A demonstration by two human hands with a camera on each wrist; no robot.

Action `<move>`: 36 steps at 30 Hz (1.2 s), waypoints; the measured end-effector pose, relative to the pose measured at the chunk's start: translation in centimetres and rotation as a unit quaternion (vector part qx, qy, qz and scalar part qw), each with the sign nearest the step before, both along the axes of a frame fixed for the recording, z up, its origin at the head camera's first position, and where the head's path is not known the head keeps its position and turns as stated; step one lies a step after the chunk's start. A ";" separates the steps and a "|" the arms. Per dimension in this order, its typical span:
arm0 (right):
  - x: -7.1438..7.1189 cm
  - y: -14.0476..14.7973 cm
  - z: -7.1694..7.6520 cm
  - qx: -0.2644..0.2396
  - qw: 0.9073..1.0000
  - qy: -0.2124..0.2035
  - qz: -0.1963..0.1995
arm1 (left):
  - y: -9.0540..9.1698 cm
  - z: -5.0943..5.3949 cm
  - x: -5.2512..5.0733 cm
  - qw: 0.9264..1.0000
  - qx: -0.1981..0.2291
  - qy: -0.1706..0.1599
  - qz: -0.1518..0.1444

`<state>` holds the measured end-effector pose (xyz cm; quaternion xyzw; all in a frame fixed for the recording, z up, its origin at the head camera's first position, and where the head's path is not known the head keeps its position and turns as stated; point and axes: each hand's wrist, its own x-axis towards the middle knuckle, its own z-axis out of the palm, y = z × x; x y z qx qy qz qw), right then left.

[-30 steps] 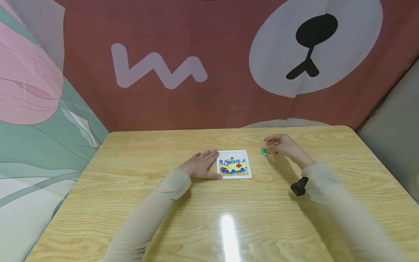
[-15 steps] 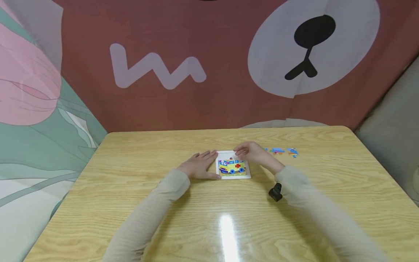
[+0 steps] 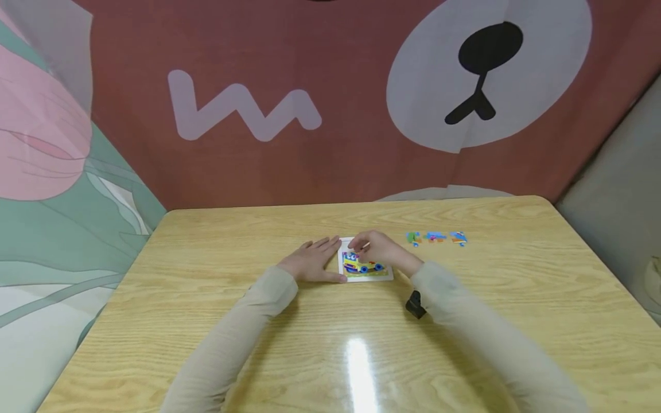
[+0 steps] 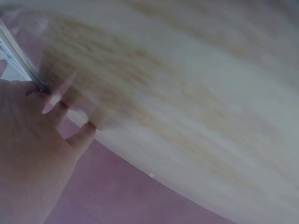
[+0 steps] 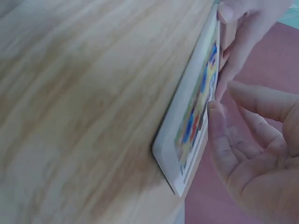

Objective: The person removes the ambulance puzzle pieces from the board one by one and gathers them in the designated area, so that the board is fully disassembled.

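A small white-framed jigsaw puzzle (image 3: pixel 368 279) with a yellow ambulance picture lies on the wooden table. My left hand (image 3: pixel 312 263) rests at its left edge, fingers spread and thumb by the lower corner. Over the upper part of the puzzle is my right hand (image 3: pixel 381 248), thumb and fingers bent towards the board. In the right wrist view, one fingertip (image 5: pixel 214 116) of that hand touches the puzzle's edge area (image 5: pixel 175 154); whether a piece sits between the fingers is hidden. Loose puzzle pieces lie to the right: a green-blue one (image 3: pixel 413 237), a blue-pink one (image 3: pixel 436 236), and a blue-orange one (image 3: pixel 458 237).
The wooden table (image 3: pixel 289 344) reaches back to a reddish-brown cloth (image 3: pixel 258 166) with a bear face. A black device (image 3: pixel 415 305) hangs at the right wrist. Glare marks the table's front middle.
My right hand has moved left from the loose pieces to above the puzzle, then further left across its top. The loose pieces are uncovered. My left hand has stayed on the frame.
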<state>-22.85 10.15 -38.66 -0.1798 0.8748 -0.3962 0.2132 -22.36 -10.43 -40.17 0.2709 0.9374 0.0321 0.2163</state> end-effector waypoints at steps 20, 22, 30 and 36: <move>-0.6 -1.2 -1.0 0.075 0.992 0.073 0.065 | -0.1 -0.2 0.1 1.000 0.007 0.000 -0.001; -0.6 -1.2 -0.9 0.076 0.992 0.079 0.067 | -0.1 -0.1 0.1 1.000 0.008 0.000 -0.001; -0.3 -1.1 -0.7 0.071 0.993 0.073 0.058 | -0.1 -0.3 0.1 1.000 0.010 0.001 -0.002; 0.0 -1.0 -0.3 0.062 0.995 0.067 0.049 | -0.1 -0.2 0.0 1.000 0.009 0.004 -0.004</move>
